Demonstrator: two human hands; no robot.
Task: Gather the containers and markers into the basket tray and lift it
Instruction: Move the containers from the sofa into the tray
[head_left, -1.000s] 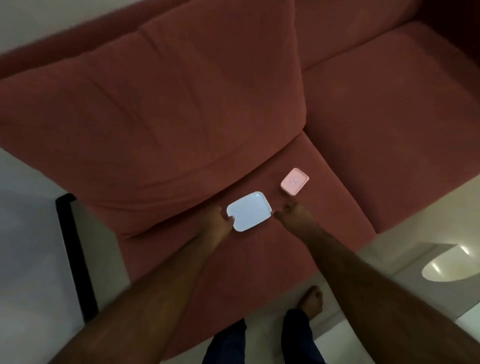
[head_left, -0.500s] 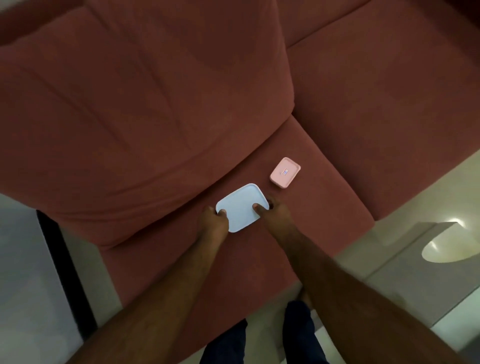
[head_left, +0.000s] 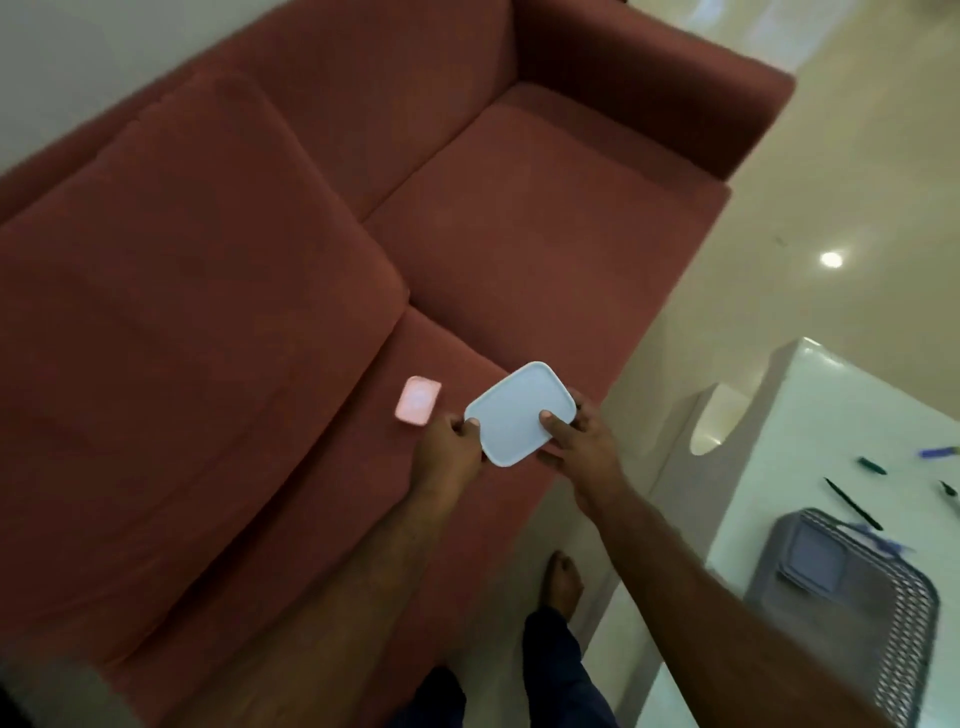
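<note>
A white rectangular container (head_left: 519, 413) is held above the front edge of the red sofa seat. My left hand (head_left: 451, 448) grips its left edge, thumb on the lid. My right hand (head_left: 582, 441) grips its right edge, thumb on top. A small pink container (head_left: 418, 401) lies on the sofa seat just left of my left hand. The grey basket tray (head_left: 904, 613) stands on the white table at the lower right, with a greyish container (head_left: 814, 558) inside. Several markers (head_left: 852, 503) lie on the table beyond the tray.
The red sofa (head_left: 519, 249) fills the left and middle, with a big back cushion (head_left: 182, 260) and an armrest (head_left: 675, 88) at the far right. The white table (head_left: 810, 415) is at the right. My bare foot (head_left: 563, 577) stands on the cream floor.
Both hands have lifted the white container off the sofa seat and carried it right. The view has swung right, bringing the table, basket tray and markers into sight.
</note>
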